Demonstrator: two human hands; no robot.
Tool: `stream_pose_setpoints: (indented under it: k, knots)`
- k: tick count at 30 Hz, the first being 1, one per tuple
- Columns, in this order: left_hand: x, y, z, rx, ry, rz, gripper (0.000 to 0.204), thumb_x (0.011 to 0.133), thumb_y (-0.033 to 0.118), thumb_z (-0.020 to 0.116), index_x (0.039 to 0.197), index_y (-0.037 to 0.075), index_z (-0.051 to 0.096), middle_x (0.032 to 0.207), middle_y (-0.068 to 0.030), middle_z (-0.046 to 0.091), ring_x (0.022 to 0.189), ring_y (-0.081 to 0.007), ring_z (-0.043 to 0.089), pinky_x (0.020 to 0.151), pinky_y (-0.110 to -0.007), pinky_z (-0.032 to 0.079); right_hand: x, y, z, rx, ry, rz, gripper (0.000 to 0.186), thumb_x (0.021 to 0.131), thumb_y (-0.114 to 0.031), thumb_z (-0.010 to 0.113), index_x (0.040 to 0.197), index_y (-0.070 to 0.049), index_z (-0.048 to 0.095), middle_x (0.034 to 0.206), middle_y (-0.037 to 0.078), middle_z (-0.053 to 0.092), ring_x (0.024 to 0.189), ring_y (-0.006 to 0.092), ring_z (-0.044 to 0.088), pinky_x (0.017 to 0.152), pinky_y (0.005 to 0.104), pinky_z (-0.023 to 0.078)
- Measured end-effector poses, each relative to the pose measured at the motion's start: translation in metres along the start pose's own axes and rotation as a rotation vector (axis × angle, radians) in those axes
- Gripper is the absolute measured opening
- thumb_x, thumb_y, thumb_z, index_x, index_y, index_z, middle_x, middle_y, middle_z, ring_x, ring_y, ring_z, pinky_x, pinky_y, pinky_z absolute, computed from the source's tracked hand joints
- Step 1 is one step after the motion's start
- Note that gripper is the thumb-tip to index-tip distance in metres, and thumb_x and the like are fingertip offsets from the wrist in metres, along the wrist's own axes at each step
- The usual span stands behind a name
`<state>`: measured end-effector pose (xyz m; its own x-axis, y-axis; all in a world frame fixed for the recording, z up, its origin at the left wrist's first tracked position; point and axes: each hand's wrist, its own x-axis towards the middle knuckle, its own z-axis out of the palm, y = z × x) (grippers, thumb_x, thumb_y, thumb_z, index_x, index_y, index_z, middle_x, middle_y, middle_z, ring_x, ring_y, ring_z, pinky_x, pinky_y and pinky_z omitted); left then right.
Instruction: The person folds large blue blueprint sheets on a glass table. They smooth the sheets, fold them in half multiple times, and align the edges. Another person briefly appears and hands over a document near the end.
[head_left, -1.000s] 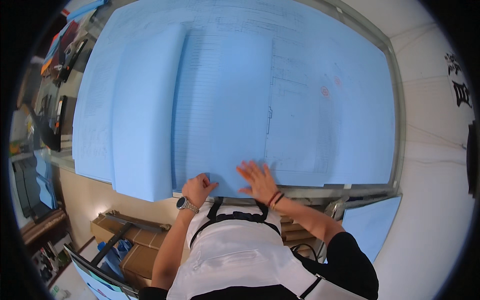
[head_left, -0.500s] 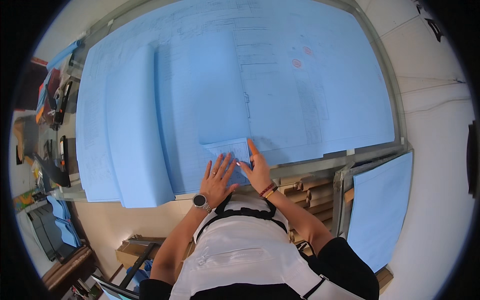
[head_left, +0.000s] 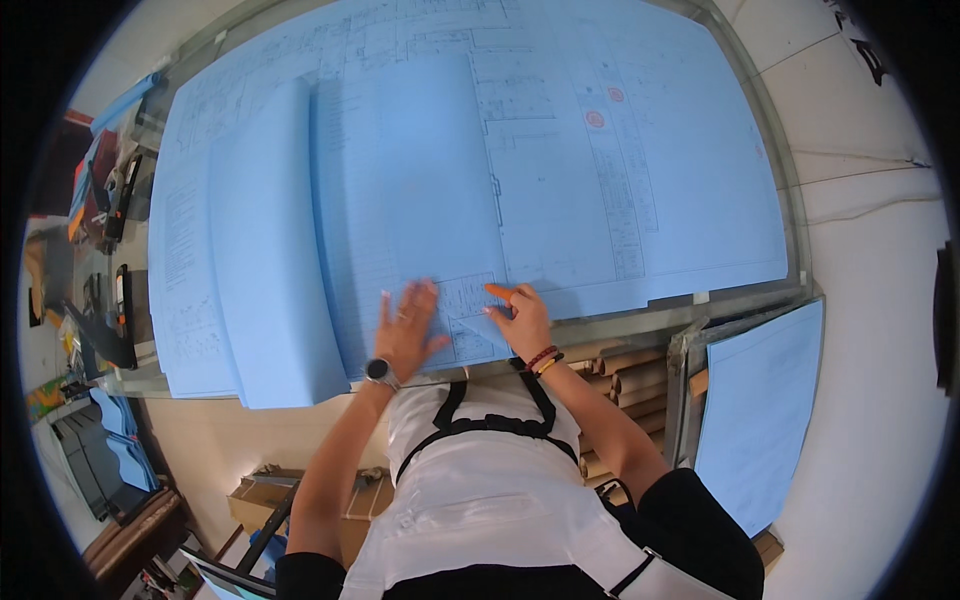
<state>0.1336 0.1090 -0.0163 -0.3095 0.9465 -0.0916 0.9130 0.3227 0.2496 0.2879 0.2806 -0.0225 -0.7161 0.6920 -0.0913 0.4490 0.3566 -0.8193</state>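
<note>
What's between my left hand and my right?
In the head view, printed blue paper lies between your left hand and right hand.

Lt-blue blueprint paper (head_left: 560, 210) lies in layers, partly folded; no. of sheets unclear. L side has a lg. raised, rounded fold (head_left: 265, 240), mid panel (head_left: 415, 170) is mostly blank & flatter, R part shows dark linework plus two red round marks (head_left: 596, 119) up top. Nr bottom edge, sm. corner flap (head_left: 468, 294) w/ printed grid lies turned over, sm. orange piece (head_left: 496, 291), type unclear, at its R end.
</note>
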Motion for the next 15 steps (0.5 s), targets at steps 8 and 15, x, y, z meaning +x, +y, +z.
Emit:
stream_pose_setpoints:
  k: [8,15]
  knots:
    - [-0.003,0.082,0.022,-0.620,-0.199,0.605,0.036,0.088,0.034,0.059,0.111,0.006,0.064,0.112,-0.0111,0.063,0.111,-0.0273,0.054,0.100,-0.044,0.036,-0.007,-0.022,0.002,-0.360,0.005,-0.223,0.053,0.076,-0.037,0.072,0.117,-0.005,0.061,0.089,0.010,0.049,0.076,0.0235,0.054,0.065,0.0335,0.048]
    - [0.000,0.063,-0.007,-0.871,-0.050,0.096,0.018,0.084,0.020,0.064,0.091,0.004,0.068,0.087,-0.0113,0.068,0.083,-0.0297,0.062,0.075,-0.039,0.049,-0.020,-0.008,0.000,-0.422,0.101,-0.389,0.036,0.084,-0.025,0.062,0.108,0.002,0.059,0.098,0.014,0.053,0.082,0.0272,0.055,0.073,0.0353,0.049]
